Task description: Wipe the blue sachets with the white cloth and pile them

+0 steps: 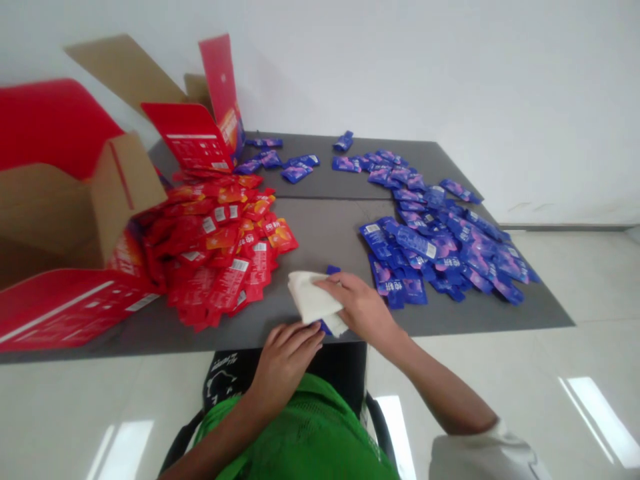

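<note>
My right hand [367,308] is closed on a folded white cloth [311,297], thumb and fingers pinching its right side. Under the cloth lies a blue packet [326,328]; only its far tip and near end show, the middle is covered. With its fingers together, my left hand [289,353] holds the packet's near end at the table's front edge. To the left spreads a heap of red packets [220,247] with orange pictures and white barcode labels. On the right is a heap of blue packets [440,240], loosely piled, some overlapping.
Two red cardboard boxes stand at the left, a near box [75,300] and a far box [193,137], both with flaps up. Several stray blue packets [299,168] lie toward the back of the grey table [320,227]. A white wall [400,67] rises behind.
</note>
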The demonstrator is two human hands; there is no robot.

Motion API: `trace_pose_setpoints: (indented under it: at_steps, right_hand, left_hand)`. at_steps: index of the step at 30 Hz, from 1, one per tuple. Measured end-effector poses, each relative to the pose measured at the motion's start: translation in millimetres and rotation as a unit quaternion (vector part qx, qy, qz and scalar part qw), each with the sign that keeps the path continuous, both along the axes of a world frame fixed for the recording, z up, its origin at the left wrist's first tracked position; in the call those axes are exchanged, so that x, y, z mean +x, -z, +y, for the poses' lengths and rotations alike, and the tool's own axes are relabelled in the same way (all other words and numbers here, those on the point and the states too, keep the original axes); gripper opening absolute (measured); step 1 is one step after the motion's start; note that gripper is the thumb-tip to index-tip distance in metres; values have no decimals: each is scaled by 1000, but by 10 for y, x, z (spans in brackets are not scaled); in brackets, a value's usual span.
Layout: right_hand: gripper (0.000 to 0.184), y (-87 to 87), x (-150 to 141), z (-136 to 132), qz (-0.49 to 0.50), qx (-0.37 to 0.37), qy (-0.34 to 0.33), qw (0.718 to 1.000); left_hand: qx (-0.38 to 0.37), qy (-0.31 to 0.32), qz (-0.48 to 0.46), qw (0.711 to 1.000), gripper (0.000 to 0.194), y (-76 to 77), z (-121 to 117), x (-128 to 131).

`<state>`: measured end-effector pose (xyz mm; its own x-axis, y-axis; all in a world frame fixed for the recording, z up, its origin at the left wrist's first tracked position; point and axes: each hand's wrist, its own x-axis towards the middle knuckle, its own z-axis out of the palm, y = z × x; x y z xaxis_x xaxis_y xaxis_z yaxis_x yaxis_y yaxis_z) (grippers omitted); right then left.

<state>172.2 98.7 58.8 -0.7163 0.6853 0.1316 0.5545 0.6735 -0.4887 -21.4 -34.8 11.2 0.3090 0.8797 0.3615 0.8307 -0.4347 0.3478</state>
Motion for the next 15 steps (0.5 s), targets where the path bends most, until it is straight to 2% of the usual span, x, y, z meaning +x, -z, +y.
trace_pose_setpoints:
  at_steps: [2, 4, 7, 10, 12, 15]
  right_hand:
    - [47, 51, -29, -151, -18, -28, -49, 998]
    - [45, 111, -48, -118, -30, -47, -55, 997]
    - [55, 105, -43, 199, -52, -27, 9, 998]
    - [63, -46, -10, 401, -47, 14, 69, 996]
    - [66, -141, 5, 296, -3, 19, 61, 998]
    - [61, -135, 4, -61, 6, -8, -19, 1000]
  left_hand:
    - [2, -10, 2, 1000, 23, 20, -10, -1]
    - [1, -14, -4, 1000, 23, 25, -12, 2]
    - [-2, -5, -27, 1000, 26, 10, 6, 8]
    - [-1, -1, -39, 999, 27, 4, 25, 11]
    - [-6, -7, -38, 999, 28, 17, 23, 11]
    - [6, -19, -23, 1000, 25, 47, 6, 7]
